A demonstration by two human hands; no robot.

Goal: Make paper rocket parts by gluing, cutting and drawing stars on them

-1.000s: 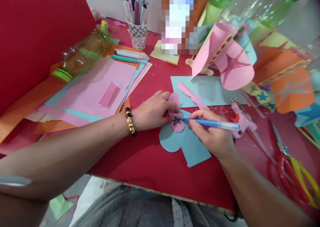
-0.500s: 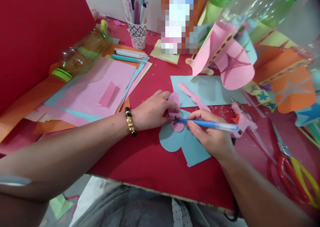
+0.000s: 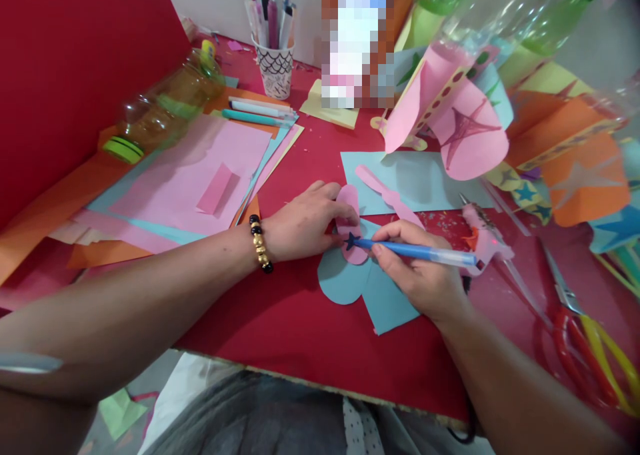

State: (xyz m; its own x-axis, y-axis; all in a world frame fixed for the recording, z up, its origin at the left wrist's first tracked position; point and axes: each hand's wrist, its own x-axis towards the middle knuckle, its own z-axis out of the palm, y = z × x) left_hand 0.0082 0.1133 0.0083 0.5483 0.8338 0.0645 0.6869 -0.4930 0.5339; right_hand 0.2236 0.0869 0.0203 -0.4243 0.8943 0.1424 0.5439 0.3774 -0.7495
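My right hand (image 3: pixel 417 265) is closed around a blue marker (image 3: pixel 425 251), its tip on a small dark blue star (image 3: pixel 351 241). That star is drawn on the rounded end of a pink paper piece (image 3: pixel 349 201). With thumb and bent fingers, my left hand (image 3: pixel 313 221) grips the pink piece and steadies it; part of the piece is hidden under the fingers. Beneath it lies a light blue paper cutout (image 3: pixel 343 278) with one rounded lobe and one straight-edged part. A pink paper strip with a twisted middle (image 3: pixel 390 195) rests just beyond, on a light blue sheet (image 3: pixel 425 175).
Scissors (image 3: pixel 570 301) and a pink glue gun (image 3: pixel 487 238) lie at right. Decorated paper-finned bottles (image 3: pixel 480 21) crowd the back right. Left are stacked coloured sheets (image 3: pixel 175 188), loose pens (image 3: pixel 260 111) and a plastic bottle (image 3: pixel 160 108). A patterned cup of markers (image 3: pixel 277 71) stands behind.
The star's inside has turned from outlined to filled with dark blue. My right hand and the marker have shifted very slightly left; my left hand stays in place.
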